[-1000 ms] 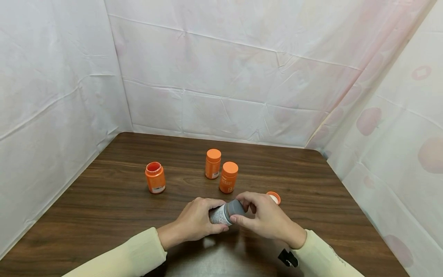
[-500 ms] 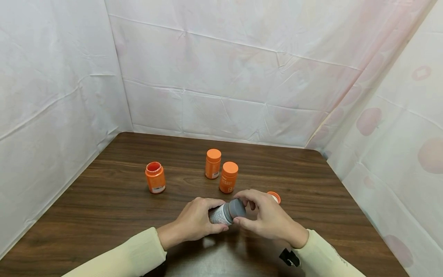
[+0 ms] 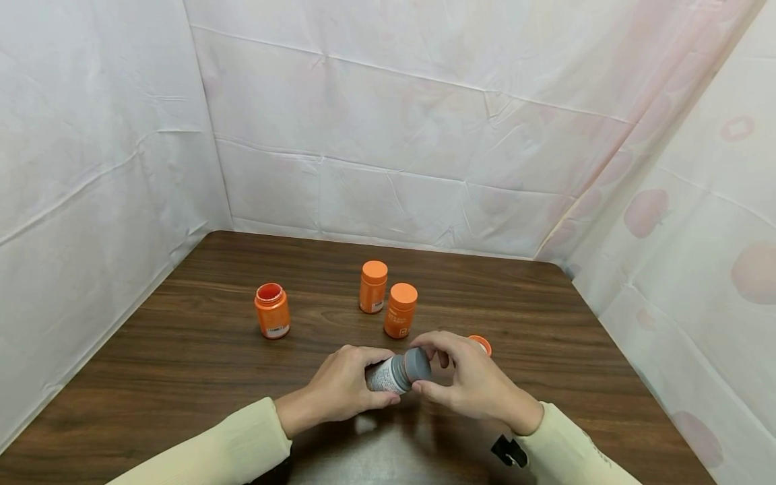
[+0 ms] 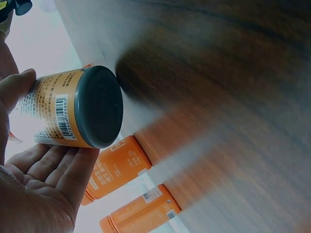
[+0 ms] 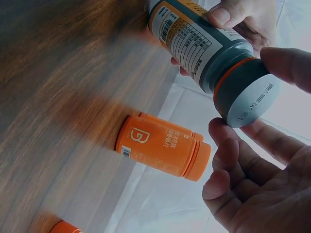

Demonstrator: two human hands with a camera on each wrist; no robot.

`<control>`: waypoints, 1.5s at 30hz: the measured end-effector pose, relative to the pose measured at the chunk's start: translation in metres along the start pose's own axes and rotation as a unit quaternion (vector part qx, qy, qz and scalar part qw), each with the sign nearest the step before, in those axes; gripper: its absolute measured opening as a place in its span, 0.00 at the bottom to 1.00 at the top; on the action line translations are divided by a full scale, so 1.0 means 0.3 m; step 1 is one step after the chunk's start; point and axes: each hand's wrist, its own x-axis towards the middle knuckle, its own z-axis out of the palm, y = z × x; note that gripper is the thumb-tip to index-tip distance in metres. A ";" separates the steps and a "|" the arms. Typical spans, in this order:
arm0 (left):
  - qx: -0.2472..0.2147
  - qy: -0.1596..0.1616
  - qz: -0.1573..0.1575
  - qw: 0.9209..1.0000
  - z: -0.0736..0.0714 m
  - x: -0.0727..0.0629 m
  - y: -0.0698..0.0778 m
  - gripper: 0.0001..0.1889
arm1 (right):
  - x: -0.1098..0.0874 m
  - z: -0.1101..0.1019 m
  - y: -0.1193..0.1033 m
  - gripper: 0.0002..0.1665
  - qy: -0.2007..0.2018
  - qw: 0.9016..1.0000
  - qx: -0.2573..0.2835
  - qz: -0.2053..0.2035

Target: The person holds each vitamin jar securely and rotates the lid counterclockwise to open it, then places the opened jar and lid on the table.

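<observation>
A grey pill bottle point(image 3: 382, 377) with a white and orange label lies tilted in my left hand point(image 3: 339, 385), which grips its body between thumb and fingers. Its grey screw cap point(image 3: 417, 364) sits at the neck end, pinched by the thumb and fingertips of my right hand point(image 3: 471, 377). In the right wrist view an orange band shows at the lower edge of the cap point(image 5: 248, 92), close against the bottle's neck. The left wrist view shows the bottle's dark base point(image 4: 99, 107) and barcode, held above the table.
Two capped orange bottles, one behind point(image 3: 372, 289) and one nearer point(image 3: 400, 313), stand beyond my hands. An uncapped orange bottle point(image 3: 273, 313) stands to the left. Partly behind my right hand lies an orange lid point(image 3: 481, 342). White sheeting point(image 3: 388, 135) surrounds the brown table point(image 3: 212, 357).
My right hand and the cap have shifted slightly to the right, and more of the bottle's neck shows. The left hand stays in place with the bottle.
</observation>
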 end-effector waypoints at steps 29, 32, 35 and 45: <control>-0.002 -0.002 -0.007 1.000 -0.004 0.001 0.002 0.20 | -0.015 -0.026 0.027 0.30 0.020 0.999 -0.006 -0.033; -0.005 -0.002 -0.006 1.000 -0.006 0.000 0.003 0.20 | -0.018 -0.028 0.032 0.30 0.017 0.999 -0.005 -0.027; -0.007 -0.002 -0.006 1.000 -0.006 0.000 0.003 0.20 | -0.020 -0.029 0.035 0.31 0.014 1.000 -0.003 -0.021; -0.009 -0.003 -0.013 1.000 -0.006 0.000 0.000 0.20 | -0.025 -0.030 0.038 0.32 0.012 1.000 -0.003 -0.003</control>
